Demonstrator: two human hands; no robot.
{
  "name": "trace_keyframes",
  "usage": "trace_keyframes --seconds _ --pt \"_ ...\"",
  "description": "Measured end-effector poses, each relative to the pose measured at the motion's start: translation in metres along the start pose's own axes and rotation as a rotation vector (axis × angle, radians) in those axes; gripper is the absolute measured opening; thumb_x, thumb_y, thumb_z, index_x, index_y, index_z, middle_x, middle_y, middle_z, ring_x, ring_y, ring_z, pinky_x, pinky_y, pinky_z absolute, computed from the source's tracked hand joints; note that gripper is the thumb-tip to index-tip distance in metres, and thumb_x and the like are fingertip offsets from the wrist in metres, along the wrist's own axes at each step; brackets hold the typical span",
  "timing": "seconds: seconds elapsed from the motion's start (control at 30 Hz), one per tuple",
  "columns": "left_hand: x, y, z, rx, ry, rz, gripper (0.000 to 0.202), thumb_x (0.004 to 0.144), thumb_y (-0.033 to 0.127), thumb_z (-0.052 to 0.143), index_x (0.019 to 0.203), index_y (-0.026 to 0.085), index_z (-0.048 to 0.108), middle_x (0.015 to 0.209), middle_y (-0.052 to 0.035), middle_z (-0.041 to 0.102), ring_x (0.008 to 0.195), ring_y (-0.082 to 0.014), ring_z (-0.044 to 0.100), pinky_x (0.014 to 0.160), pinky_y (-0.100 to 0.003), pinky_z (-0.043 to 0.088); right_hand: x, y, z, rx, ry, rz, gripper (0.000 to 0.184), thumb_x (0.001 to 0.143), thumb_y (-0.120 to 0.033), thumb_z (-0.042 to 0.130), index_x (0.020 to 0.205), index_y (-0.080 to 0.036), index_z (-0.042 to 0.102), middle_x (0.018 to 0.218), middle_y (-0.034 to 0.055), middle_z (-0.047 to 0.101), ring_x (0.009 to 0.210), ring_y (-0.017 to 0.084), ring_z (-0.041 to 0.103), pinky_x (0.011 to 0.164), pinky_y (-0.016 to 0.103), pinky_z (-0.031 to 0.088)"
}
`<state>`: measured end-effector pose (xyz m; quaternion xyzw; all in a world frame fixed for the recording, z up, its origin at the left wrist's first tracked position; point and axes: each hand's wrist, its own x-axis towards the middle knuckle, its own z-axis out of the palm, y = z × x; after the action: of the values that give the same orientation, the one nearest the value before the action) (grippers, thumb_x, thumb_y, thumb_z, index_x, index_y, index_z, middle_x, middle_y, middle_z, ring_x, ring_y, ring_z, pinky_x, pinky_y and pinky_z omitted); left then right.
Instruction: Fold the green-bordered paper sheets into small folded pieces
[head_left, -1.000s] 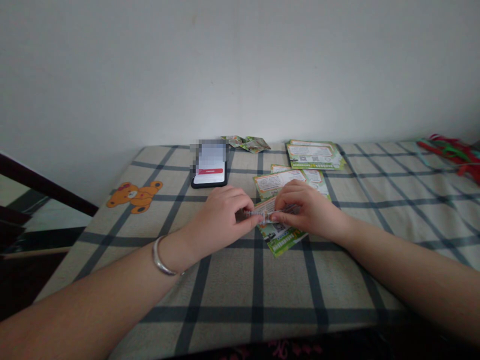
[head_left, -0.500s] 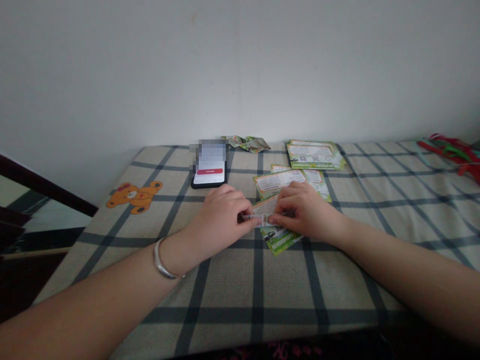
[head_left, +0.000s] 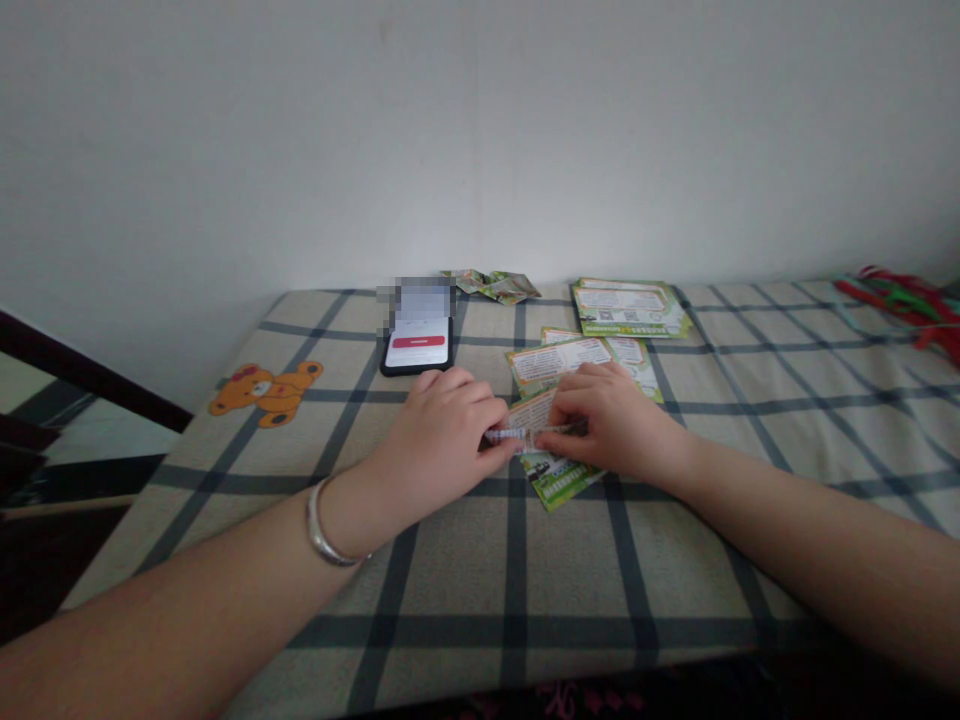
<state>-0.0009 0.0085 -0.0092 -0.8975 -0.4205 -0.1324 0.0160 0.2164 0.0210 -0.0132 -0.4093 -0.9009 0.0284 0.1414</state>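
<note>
My left hand (head_left: 450,430), with a silver bangle (head_left: 324,525) at its wrist, pinches one end of a narrow printed paper strip (head_left: 529,437) between thumb and fingers. Across from it, my right hand (head_left: 619,425) is closed on the strip's other end. The strip looks folded or rolled, but the fingers cover most of it. Beneath and around the hands lie overlapping green-and-white printed leaflets (head_left: 559,363). One leaflet's green corner (head_left: 556,490) sticks out below the right fingers.
A phone (head_left: 416,345) with a lit screen lies behind my left hand. Crumpled green wrappers (head_left: 502,287) and a stack of leaflets (head_left: 630,308) sit by the wall. Red and green items (head_left: 911,315) are at far right on the checked tablecloth (head_left: 465,580).
My left thumb has drawn back slightly and down, so a little more of the strip shows between the hands. My right hand has barely moved.
</note>
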Motion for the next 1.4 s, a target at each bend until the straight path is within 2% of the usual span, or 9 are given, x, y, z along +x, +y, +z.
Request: trace_keyframes --seconds 0.27,0.43,0.67,1.07,1.2,1.3,1.4 --pt "-0.003 -0.002 0.002 -0.073 0.035 -0.002 0.019 0.083 0.038 0.065 0.086 0.021 0.059 0.083 -0.0005 0.061 0.087 -0.0217 0.051 0.075 -0.034 0.032 0.0 0.002 0.0 0.001 0.023 -0.026 0.029 0.08 -0.044 0.067 0.067 -0.02 0.056 0.069 -0.001 0.058 0.076 0.018 0.05 0.072 0.031 0.027" --pt "-0.002 -0.002 -0.002 -0.083 -0.013 0.011 0.016 0.084 0.036 0.065 0.085 0.021 0.06 0.085 -0.0007 0.061 0.089 -0.0216 0.05 0.077 -0.034 0.033 -0.001 0.004 -0.004 0.006 -0.015 -0.057 0.028 0.083 -0.046 0.064 0.075 -0.02 0.06 0.077 0.0013 0.063 0.08 0.019 0.052 0.074 0.031 0.03" --pt "-0.003 -0.002 -0.005 -0.087 -0.055 -0.005 0.01 0.086 0.031 0.062 0.086 0.021 0.062 0.087 -0.0004 0.062 0.091 -0.0219 0.05 0.08 -0.035 0.035 -0.004 0.007 -0.009 0.067 -0.05 -0.042 0.017 0.086 -0.039 0.063 0.084 -0.022 0.065 0.081 0.0006 0.066 0.084 0.02 0.055 0.079 0.032 0.032" --pt "-0.002 -0.008 -0.003 -0.131 -0.061 0.007 0.005 0.087 0.024 0.061 0.089 0.02 0.063 0.089 -0.0013 0.062 0.092 -0.0211 0.05 0.082 -0.035 0.038 -0.004 0.008 -0.008 0.108 -0.028 -0.068 0.015 0.085 -0.036 0.065 0.083 -0.02 0.067 0.078 0.002 0.063 0.079 0.019 0.053 0.075 0.031 0.035" --pt "-0.002 -0.007 -0.003 -0.159 -0.03 0.117 0.008 0.089 0.019 0.058 0.093 0.022 0.064 0.094 -0.0015 0.063 0.095 -0.0205 0.05 0.084 -0.035 0.04 -0.006 0.007 -0.006 0.184 -0.004 -0.172 0.01 0.089 -0.024 0.059 0.086 -0.022 0.068 0.083 0.0027 0.063 0.084 0.018 0.053 0.076 0.031 0.038" --pt "-0.003 -0.007 -0.003 -0.165 -0.015 0.248 0.015 0.091 0.015 0.053 0.092 0.022 0.066 0.095 -0.0016 0.064 0.095 -0.0197 0.052 0.085 -0.035 0.041 -0.008 0.007 -0.005 0.237 -0.016 -0.281 0.019 0.091 -0.015 0.052 0.092 -0.024 0.069 0.091 0.0023 0.065 0.089 0.016 0.054 0.082 0.032 0.04" --pt "-0.003 -0.01 -0.001 -0.14 0.006 0.369 0.018 0.092 0.012 0.05 0.095 0.019 0.066 0.095 -0.0024 0.066 0.091 -0.0188 0.054 0.084 -0.034 0.043 -0.01 0.007 -0.005 0.247 -0.034 -0.329 0.022 0.091 -0.012 0.05 0.096 -0.023 0.069 0.096 0.0028 0.067 0.091 0.016 0.055 0.084 0.032 0.041"
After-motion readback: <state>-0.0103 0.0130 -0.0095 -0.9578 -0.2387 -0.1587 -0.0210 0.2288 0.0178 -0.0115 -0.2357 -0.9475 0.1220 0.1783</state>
